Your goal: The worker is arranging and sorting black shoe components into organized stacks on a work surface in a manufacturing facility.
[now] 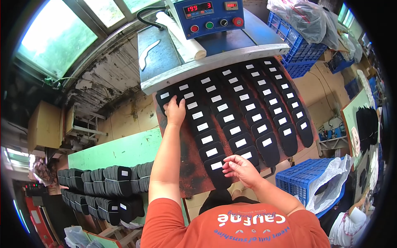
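Note:
Black insole-shaped pieces [235,131], each with a white label, lie in overlapping rows on a dark rust-coloured board [184,165]. My left hand [175,111] lies flat with its fingers spread at the far left end of the rows, fingertips on the black piece [164,96] there. My right hand [242,169] is at the near end, its fingertips pinched at the edge of the white label [216,165] on the nearest black piece [217,173].
Behind the board stands a press with a blue control panel [209,16] and a white paper roll [182,35] on its plate. Blue crates with plastic bags stand at the far right [297,41] and near right [306,182]. Bundled black pieces [103,186] are stacked by a green table [124,151] on the left.

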Motion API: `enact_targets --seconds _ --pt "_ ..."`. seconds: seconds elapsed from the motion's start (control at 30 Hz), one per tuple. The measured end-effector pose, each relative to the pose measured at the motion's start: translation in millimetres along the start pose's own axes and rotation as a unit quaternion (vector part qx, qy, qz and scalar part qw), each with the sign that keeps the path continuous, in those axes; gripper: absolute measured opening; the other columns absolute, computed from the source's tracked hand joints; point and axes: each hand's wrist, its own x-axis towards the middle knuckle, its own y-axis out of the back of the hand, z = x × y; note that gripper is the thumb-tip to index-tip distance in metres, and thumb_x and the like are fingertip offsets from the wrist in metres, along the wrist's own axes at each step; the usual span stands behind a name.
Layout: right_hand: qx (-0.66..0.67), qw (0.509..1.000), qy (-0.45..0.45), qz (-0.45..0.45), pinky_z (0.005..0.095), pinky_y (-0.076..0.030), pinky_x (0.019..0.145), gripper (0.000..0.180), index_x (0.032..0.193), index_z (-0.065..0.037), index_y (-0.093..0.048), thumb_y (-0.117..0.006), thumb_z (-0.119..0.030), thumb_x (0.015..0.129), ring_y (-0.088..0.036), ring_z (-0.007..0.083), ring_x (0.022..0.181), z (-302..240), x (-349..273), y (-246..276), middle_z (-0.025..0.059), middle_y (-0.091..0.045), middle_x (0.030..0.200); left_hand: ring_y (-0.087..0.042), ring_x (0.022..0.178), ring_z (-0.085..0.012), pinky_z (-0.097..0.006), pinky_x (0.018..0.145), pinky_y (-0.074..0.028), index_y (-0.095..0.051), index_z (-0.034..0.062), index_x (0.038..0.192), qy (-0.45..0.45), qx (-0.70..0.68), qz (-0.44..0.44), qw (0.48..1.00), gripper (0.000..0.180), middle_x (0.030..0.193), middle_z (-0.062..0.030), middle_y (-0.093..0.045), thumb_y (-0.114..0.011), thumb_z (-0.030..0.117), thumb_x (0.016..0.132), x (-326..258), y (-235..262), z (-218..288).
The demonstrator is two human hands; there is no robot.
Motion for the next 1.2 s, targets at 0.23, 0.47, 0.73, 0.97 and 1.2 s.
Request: enact_targets --seconds 0.23,0.47,0.73,0.97,1.2 --pt "-0.018 0.999 -0.041 -0.018 0.0271 -0.049 0.075 0.021 0.11 -0.004 -0.051 -0.048 -0.017 0.093 -0.057 0.0145 0.088 -4.3 -4.7 -2.2 0.0069 -0.057 0.095 -0.052 0.099 -0.03 -0.037 0.087 -0.041 -0.059 -0.0002 0.104 -0.089 -0.044 0.025 0.995 0.025 0.097 -0.0164 -0.062 -0.057 0.013 0.083 -121.1 120.8 -12.1" --pt "-0.041 0.986 -0.075 -0.141 0.0281 -0.048 0.078 0.022 0.108 -0.004 -0.052 -0.051 -0.018 0.091 -0.055 0.0138 0.087 15.7 -4.2 -23.7 0.0059 -0.056 0.094 -0.061 0.079 -0.0354 -0.041 0.071 -0.048 -0.063 -0.0044 0.081 0.245 0.199 -0.013 0.949 0.028 0.08 -0.0224 -0.062 -0.065 0.023 0.077 -308.3 221.0 -68.7" --pt "-0.122 0.951 -0.16 -0.235 0.0275 -0.047 0.077 0.022 0.108 -0.004 -0.052 -0.051 -0.018 0.092 -0.055 0.0133 0.087 57.3 -19.5 -49.4 0.0056 -0.055 0.096 -0.058 0.087 -0.0413 -0.042 0.077 -0.048 -0.055 -0.006 0.098 0.366 0.125 0.05 0.921 0.053 0.096 -0.0253 -0.06 -0.08 0.02 0.059 -357.1 183.4 -98.0" --pt "-0.133 0.943 -0.174 -0.252 0.0268 -0.047 0.076 0.024 0.109 -0.004 -0.051 -0.052 -0.019 0.091 -0.055 0.0132 0.086 66.0 -25.6 -55.4 0.007 -0.056 0.096 -0.061 0.082 -0.019 -0.031 0.076 -0.051 -0.051 -0.0084 0.103 0.323 -0.326 0.232 0.858 0.034 0.096 -0.0158 -0.06 -0.067 0.003 0.075 -376.4 187.2 -111.1" --pt "0.0 0.95 -0.049 -0.309 0.0358 -0.038 0.097 0.06 0.134 -0.007 -0.025 -0.051 -0.038 0.09 -0.045 0.0203 0.116 80.6 1.7 -91.3 0.01 -0.043 0.125 -0.059 0.094 -0.0189 -0.032 0.082 -0.05 -0.037 0.0001 0.125 0.199 -0.573 0.158 0.779 0.046 0.105 -0.0106 -0.059 -0.059 0.005 0.085 -328.2 174.0 -4.7"
